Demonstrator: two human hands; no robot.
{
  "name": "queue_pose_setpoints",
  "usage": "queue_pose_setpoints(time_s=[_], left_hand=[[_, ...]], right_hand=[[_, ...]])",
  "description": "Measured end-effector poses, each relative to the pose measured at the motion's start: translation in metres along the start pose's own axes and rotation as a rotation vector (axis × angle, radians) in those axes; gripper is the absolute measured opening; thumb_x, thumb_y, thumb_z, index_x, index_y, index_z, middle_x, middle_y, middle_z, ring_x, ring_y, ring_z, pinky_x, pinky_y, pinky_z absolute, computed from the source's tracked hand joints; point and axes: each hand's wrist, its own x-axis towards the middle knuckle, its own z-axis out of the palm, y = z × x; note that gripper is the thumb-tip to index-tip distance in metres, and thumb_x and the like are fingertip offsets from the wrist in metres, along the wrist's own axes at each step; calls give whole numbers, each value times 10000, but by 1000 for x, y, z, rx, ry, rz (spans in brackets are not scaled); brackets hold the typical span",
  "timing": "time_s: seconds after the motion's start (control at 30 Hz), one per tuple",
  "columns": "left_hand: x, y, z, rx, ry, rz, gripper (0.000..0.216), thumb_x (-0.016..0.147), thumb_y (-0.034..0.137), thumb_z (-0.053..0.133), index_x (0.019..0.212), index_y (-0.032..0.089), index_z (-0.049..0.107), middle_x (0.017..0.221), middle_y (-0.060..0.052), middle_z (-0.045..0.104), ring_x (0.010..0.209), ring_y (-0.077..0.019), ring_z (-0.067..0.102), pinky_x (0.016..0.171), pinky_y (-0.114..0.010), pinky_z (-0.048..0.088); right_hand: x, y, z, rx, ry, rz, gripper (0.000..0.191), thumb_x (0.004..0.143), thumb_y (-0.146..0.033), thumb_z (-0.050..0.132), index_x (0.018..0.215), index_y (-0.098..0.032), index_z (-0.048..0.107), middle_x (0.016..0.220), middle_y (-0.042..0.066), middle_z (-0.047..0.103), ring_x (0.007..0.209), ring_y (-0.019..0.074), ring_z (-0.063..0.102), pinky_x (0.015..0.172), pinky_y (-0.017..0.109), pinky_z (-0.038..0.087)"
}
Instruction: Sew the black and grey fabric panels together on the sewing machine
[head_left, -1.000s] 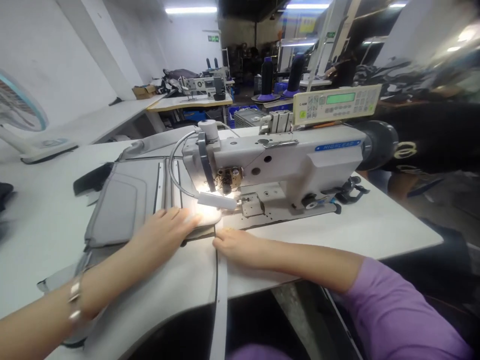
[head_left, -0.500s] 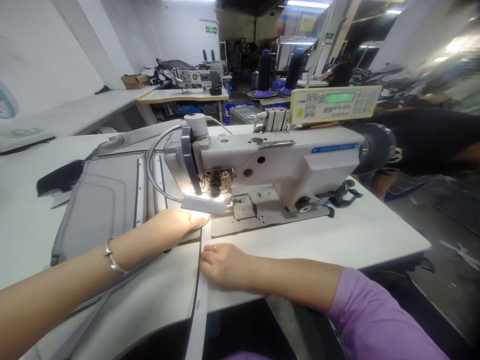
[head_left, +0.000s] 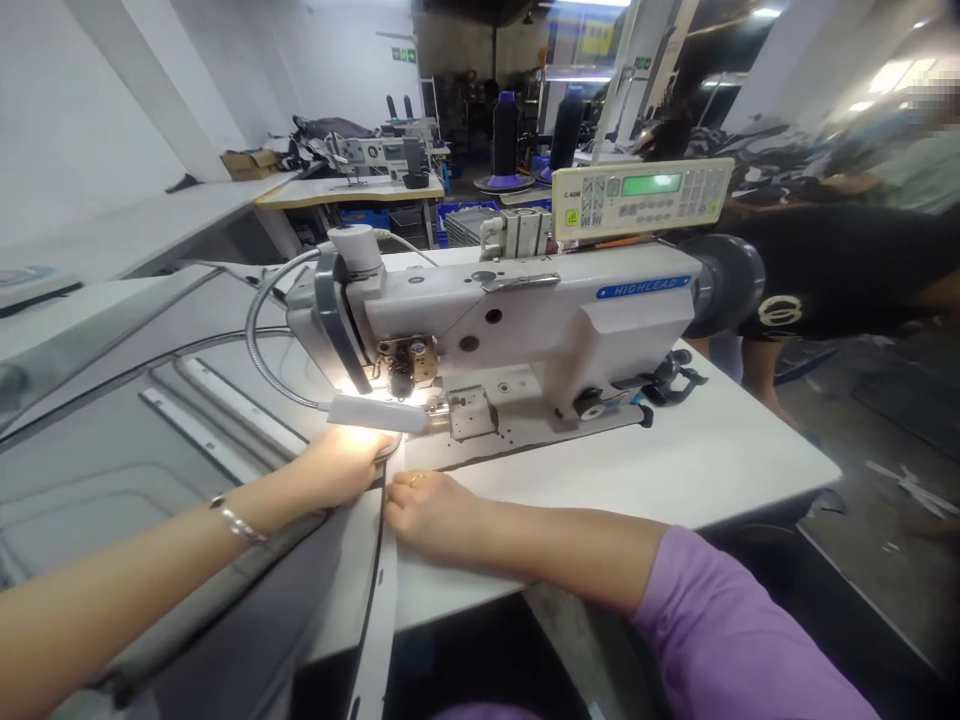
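Observation:
Under the lit head of a grey sewing machine (head_left: 555, 310), the rounded edge of a large grey fabric panel (head_left: 90, 500) meets a long white strip with a dark edge (head_left: 379, 610). My left hand (head_left: 346, 465) is closed on the panel's edge, close beside the needle area; its fingertips are partly lost in the lamp's glare. Just in front of the machine bed, my right hand (head_left: 431, 515) pinches the strip, which hangs down over the table's front edge. A small lamp (head_left: 375, 412) on a bendy neck hides the presser foot and needle.
A control panel (head_left: 641, 198) with a green screen sits above the machine, with black thread cones (head_left: 506, 135) behind. Another sewing machine (head_left: 375, 155) stands on a table farther back. At the right, a person in dark clothing (head_left: 832, 270) bends over. An iron (head_left: 34, 285) rests at far left.
The grey panel has swung counterclockwise and spread to the left; its white strips now slant. Both hands stay by the needle area. The whole view has shifted slightly.

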Motion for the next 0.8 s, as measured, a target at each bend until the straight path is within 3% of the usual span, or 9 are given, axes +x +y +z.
queue_pose_setpoints(time_s=[0.23, 0.53, 0.7, 0.8], left_hand=[[9, 11, 8, 60, 23, -87, 304, 699, 69, 398, 907, 166, 597, 919, -72, 610, 880, -223, 550, 779, -299, 420], [13, 12, 29, 186, 244, -36, 298, 816, 104, 359, 957, 105, 621, 904, -150, 626, 830, -271, 571, 778, -373, 443], [23, 22, 34, 162, 359, -16, 333, 817, 79, 344, 1009, 86, 616, 954, -172, 619, 865, -271, 571, 816, -398, 443], [16, 28, 22, 173, 376, 14, 297, 839, 103, 372, 992, 121, 625, 961, -139, 621, 888, -247, 575, 830, -371, 459]], right_hand=[[6, 6, 2, 40, -22, 43, 207, 815, -38, 397, 765, -108, 585, 805, 100, 582, 764, 213, 503, 691, 314, 438], [11, 9, 19, 62, 25, 77, 179, 814, -63, 437, 845, -68, 613, 895, 128, 618, 911, 235, 537, 843, 338, 459], [6, 17, 26, 197, 140, 128, 170, 793, -50, 451, 813, -72, 619, 918, 145, 633, 949, 228, 553, 901, 336, 469], [-3, 21, 20, 219, 220, 147, 193, 753, -29, 446, 812, -85, 621, 901, 131, 642, 931, 209, 568, 884, 320, 486]])
